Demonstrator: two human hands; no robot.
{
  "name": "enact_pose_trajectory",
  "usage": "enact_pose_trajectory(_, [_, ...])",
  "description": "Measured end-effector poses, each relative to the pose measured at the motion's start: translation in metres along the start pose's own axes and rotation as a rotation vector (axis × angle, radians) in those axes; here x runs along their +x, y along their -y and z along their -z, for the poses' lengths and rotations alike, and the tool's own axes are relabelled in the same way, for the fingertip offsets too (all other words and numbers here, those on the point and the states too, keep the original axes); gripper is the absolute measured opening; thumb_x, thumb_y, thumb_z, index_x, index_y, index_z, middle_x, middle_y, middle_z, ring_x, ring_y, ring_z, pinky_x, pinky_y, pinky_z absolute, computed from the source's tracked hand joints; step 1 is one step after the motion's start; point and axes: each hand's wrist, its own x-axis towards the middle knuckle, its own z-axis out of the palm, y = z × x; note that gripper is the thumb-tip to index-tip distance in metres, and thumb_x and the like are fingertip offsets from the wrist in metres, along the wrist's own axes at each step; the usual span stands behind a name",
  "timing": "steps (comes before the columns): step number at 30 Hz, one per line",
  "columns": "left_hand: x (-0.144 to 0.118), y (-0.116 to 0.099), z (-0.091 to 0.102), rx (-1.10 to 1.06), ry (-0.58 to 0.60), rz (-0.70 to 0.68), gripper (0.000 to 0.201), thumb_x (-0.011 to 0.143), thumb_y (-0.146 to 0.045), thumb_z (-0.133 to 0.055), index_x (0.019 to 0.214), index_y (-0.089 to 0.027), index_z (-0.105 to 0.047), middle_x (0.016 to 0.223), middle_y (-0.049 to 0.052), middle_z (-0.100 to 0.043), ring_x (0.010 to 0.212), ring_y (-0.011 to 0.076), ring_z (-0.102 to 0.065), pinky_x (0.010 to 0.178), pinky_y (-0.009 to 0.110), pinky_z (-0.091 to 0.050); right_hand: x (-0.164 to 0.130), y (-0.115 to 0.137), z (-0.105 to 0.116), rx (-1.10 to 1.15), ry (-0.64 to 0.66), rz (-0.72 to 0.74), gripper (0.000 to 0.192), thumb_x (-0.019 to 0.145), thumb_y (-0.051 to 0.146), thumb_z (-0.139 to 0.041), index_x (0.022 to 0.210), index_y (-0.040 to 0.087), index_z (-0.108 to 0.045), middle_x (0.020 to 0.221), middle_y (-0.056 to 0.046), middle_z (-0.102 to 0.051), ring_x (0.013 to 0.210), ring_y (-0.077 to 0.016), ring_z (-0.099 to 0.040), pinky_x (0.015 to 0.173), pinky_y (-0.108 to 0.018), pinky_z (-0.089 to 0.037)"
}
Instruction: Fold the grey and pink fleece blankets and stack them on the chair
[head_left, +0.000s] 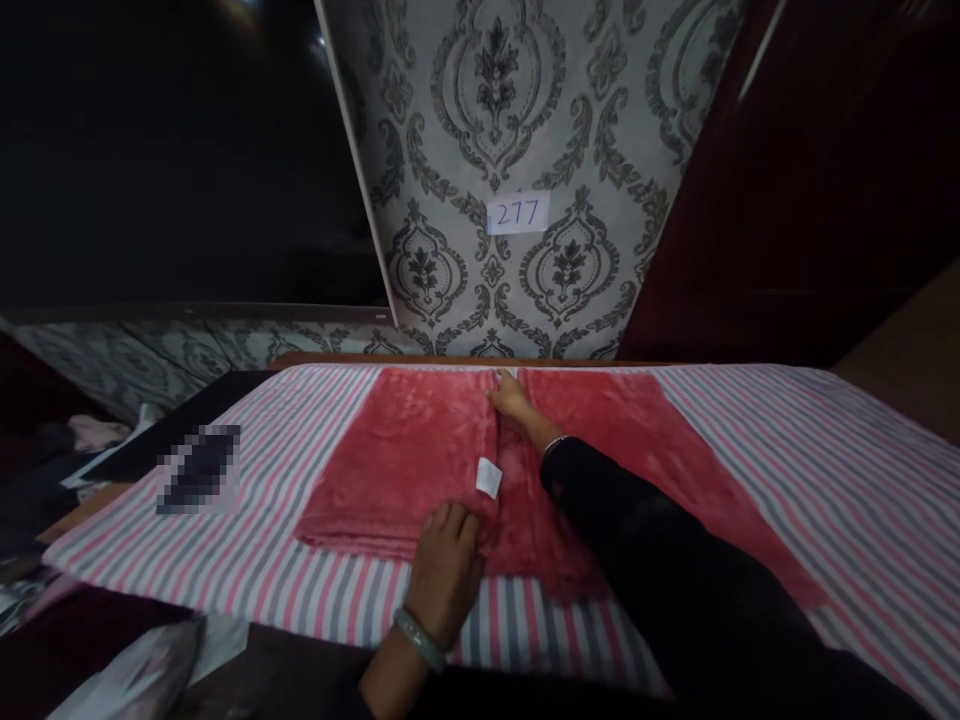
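Observation:
A red plush blanket [405, 450] lies across the table with its left part folded into layers. Its right part [622, 420] spreads flatter, and a fold edge runs front to back between the two. A white tag [489, 477] shows beside that edge. My left hand [450, 555] has its fingers curled on the edge of the folded part, near the front. At the far end of the same edge, my right hand [511, 397] is closed on the cloth. Its fingertips are partly hidden.
Pink, grey and white striped cloth [285, 480] covers the table under the blanket. A pixelated dark patch [199, 470] is at the left. Behind are a large dark screen [187, 160] and a patterned wall with a paper marked 277 [519, 213]. Clothes [142, 670] lie lower left.

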Motion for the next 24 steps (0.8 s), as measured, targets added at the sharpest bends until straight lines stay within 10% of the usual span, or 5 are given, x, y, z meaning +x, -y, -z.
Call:
enact_pose_trajectory(7, [-0.010,0.003,0.022,-0.201,-0.012,-0.043,0.031,0.091,-0.023,-0.058,0.121,-0.017,-0.064,0.112,0.012,-0.067,0.105,0.0268,-0.061,0.092,0.045,-0.053,-0.038,-0.003,0.025,-0.061,0.084,0.154,0.043,0.087,0.015,-0.061,0.130,0.018,-0.064,0.132,-0.013,-0.066,0.120,-0.0256,-0.060,0.101,-0.031,-0.045])
enact_pose_trajectory(13, [0.027,0.004,0.038,-0.328,0.017,0.063,0.033,0.094,-0.014,-0.048,0.124,-0.017,-0.061,0.116,0.011,-0.065,0.109,0.0233,-0.062,0.097,0.040,-0.051,-0.104,-0.024,0.033,-0.037,0.217,0.217,0.036,0.086,0.011,-0.056,0.118,0.018,-0.070,0.086,-0.002,-0.074,0.080,-0.0171,-0.067,0.076,-0.024,-0.051])
enact_pose_trajectory(18, [0.065,0.003,0.024,-0.219,0.171,0.202,0.038,0.083,-0.011,-0.058,0.121,-0.015,-0.062,0.113,0.013,-0.062,0.100,0.0249,-0.063,0.088,0.038,-0.053,-0.128,-0.039,0.026,0.273,0.295,0.173,0.047,0.082,0.008,-0.047,0.126,0.017,-0.064,0.071,0.002,-0.065,0.061,-0.0140,-0.060,0.060,-0.022,-0.048])
enact_pose_trajectory(24, [0.071,0.024,-0.006,-0.441,-0.058,0.389,0.020,0.086,-0.012,-0.053,0.101,-0.016,-0.064,0.093,0.007,-0.069,0.088,0.0201,-0.065,0.084,0.033,-0.052,-0.134,-0.048,0.018,0.477,0.273,0.154,0.048,0.082,0.011,-0.047,0.127,0.014,-0.061,0.084,-0.002,-0.069,0.068,-0.0154,-0.063,0.069,-0.028,-0.054])
